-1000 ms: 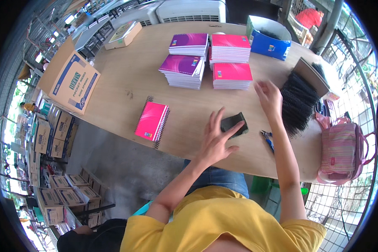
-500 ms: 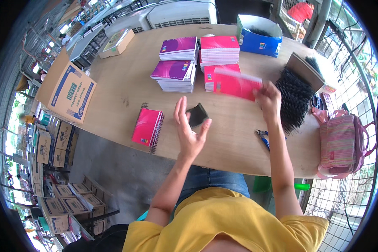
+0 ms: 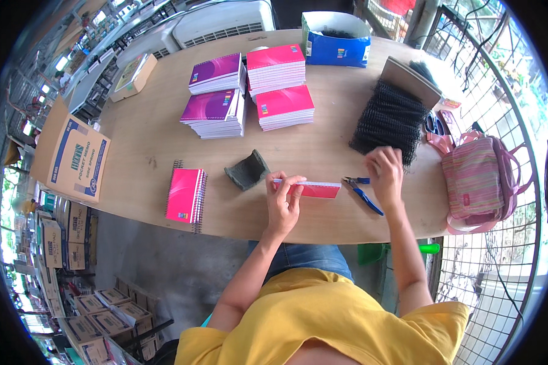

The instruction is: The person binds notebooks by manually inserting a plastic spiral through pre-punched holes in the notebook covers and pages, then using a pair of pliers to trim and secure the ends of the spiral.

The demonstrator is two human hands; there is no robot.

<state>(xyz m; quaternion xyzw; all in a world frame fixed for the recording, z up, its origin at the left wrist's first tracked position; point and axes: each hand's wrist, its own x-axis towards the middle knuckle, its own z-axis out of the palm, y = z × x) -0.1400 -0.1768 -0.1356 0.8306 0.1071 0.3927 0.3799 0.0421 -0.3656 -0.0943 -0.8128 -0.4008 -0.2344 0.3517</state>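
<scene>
My left hand (image 3: 283, 207) pinches a pink notebook (image 3: 315, 190) by its left end, tilted edge-up above the table. No coil shows along its upper edge. At the near edge of a pile of black spiral binding coils (image 3: 388, 115), my right hand (image 3: 385, 175) has its fingers curled. Whether a coil is between them cannot be made out. Blue-handled pliers (image 3: 365, 198) lie between the two hands. A dark, curved trough-like block (image 3: 247, 170) rests left of the held notebook. Further left, pink notebooks with black coils (image 3: 186, 194) lie stacked near the table's front edge.
Behind are stacks of purple notebooks (image 3: 213, 112) and pink notebooks (image 3: 285, 103). A blue box (image 3: 338, 52) stands at the back. On the right are scissors (image 3: 433, 124) and a striped bag (image 3: 478, 182); an open carton (image 3: 79, 158) stands left.
The pink notebook has passed from my right hand to my left and come nearer. My right hand has gone to the coil pile. The whole view has shifted, moving the table's things leftward.
</scene>
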